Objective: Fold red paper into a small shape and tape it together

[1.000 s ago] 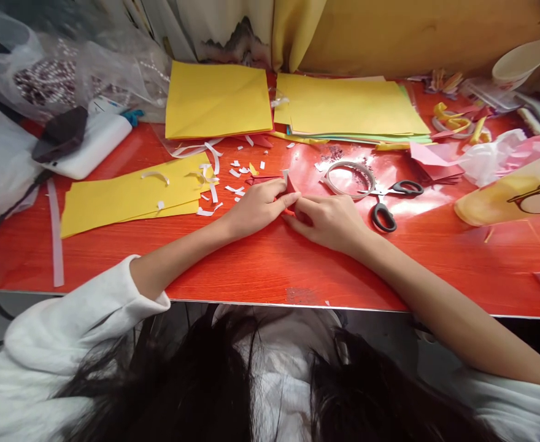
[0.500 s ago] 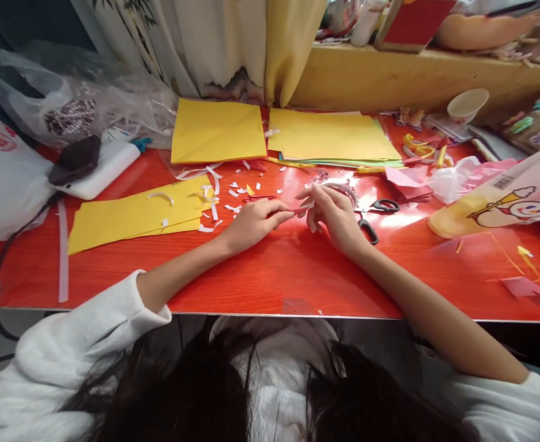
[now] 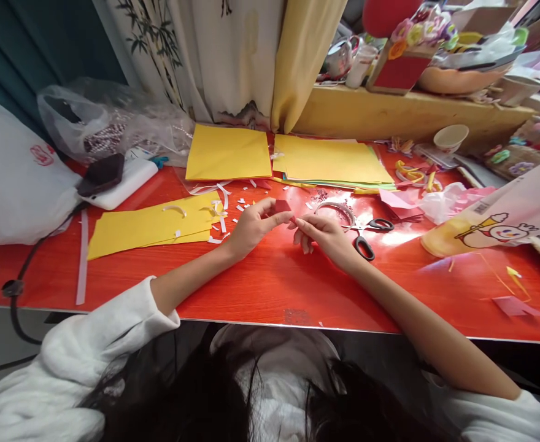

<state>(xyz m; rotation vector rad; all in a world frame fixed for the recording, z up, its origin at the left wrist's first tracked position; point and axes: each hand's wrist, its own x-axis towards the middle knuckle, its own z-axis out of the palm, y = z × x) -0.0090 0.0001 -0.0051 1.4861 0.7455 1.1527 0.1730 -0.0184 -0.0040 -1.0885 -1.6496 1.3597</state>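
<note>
Between my hands is a small piece of red paper [image 3: 283,207], held up above the red table [image 3: 270,282]. My left hand [image 3: 254,228] pinches it between thumb and fingers. The fingertips of my right hand [image 3: 327,236] close on its lower right corner, with the other fingers curled below. Just beyond my right hand lie a roll of tape [image 3: 350,212] and scissors [image 3: 366,236] with black handles. White paper scraps [image 3: 224,224] are scattered to the left of my left hand.
Yellow sheets [image 3: 154,227] lie at the left, with two stacks of yellow paper [image 3: 228,153] at the back. A tall drink cup [image 3: 491,215] leans at the right near pink paper [image 3: 401,202]. A phone [image 3: 102,175] rests on a white box at the left.
The red paper has been turned up so its flat face shows, and my right hand has lowered to its corner. The whole view has shifted, showing more of the shelf.
</note>
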